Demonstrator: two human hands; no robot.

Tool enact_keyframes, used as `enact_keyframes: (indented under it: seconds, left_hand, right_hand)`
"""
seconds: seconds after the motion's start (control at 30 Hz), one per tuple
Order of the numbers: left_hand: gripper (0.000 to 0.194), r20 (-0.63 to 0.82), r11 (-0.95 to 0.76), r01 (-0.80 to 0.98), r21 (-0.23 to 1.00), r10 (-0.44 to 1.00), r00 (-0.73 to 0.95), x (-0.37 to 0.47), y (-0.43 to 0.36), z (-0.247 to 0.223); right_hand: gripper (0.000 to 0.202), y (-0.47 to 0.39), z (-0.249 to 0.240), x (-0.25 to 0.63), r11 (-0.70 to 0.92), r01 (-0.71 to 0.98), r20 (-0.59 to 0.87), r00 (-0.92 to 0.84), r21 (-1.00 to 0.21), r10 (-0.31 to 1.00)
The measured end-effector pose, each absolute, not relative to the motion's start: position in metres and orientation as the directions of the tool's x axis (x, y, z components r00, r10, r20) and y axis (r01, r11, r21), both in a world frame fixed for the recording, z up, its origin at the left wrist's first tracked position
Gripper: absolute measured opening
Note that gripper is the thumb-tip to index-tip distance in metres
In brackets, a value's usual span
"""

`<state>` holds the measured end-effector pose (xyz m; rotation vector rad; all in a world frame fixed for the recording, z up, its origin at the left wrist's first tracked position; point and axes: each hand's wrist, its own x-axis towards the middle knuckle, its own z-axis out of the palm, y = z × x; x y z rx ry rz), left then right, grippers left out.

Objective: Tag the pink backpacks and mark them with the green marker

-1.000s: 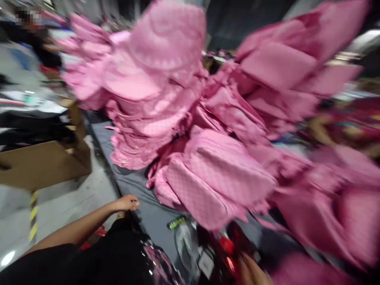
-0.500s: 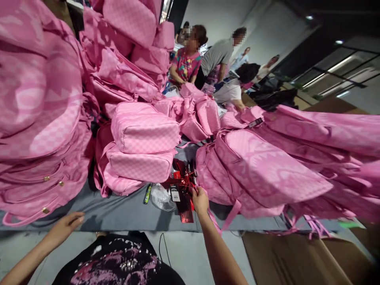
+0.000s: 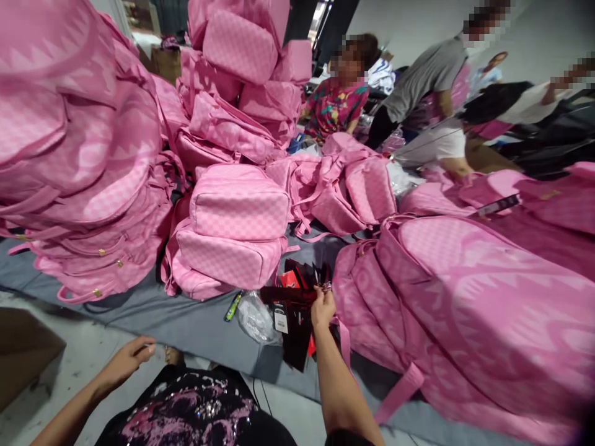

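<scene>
My right hand [image 3: 323, 308] pinches the strings at the top of a bunch of dark and red hang tags [image 3: 297, 331] on the grey table cover. One tag carries a white barcode label [image 3: 281, 319]. Beside the tags lie a crumpled clear plastic bag [image 3: 258, 319] and a small green object [image 3: 232, 306]. My left hand [image 3: 132, 359] hovers in front of the table edge, fingers loosely bent and apart, holding nothing. Just right of my right hand lies a pink backpack [image 3: 455, 297]; behind the tags are stacked pink checkered backpacks [image 3: 239, 207].
A tall pile of pink backpacks [image 3: 111, 167] rises at the left, with another stack [image 3: 239, 46] farther back. Several people work across the table, one in a colourful shirt [image 3: 337, 105]. A cardboard box [image 3: 28, 350] stands on the floor at the lower left.
The view has turned and come nearer the right backpack. My right hand still grips the tags, which have shifted slightly. My left hand's fingers have bent from a straighter pose.
</scene>
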<state>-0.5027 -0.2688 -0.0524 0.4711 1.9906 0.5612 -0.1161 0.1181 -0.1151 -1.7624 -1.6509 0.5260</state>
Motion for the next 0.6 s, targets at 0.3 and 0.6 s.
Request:
enact_keyframes:
  seconds: [0.3, 0.6]
  left_hand:
    - [0.066, -0.630, 0.728, 0.277, 0.627, 0.683, -0.369, -0.474, -0.255, -0.061]
    - [0.038, -0.448, 0.474, 0.481, 0.738, 0.876, -0.177, -0.404, -0.186, -0.084]
  right_hand:
    - [0.041, 0.136, -0.024, -0.047, 0.132, 0.460, 0.347, 0.421, -0.878, 0.838]
    - [0.033, 0.136, 0.016, -0.024, 0.356, 0.178, 0.394, 0.532, -0.918, 0.749]
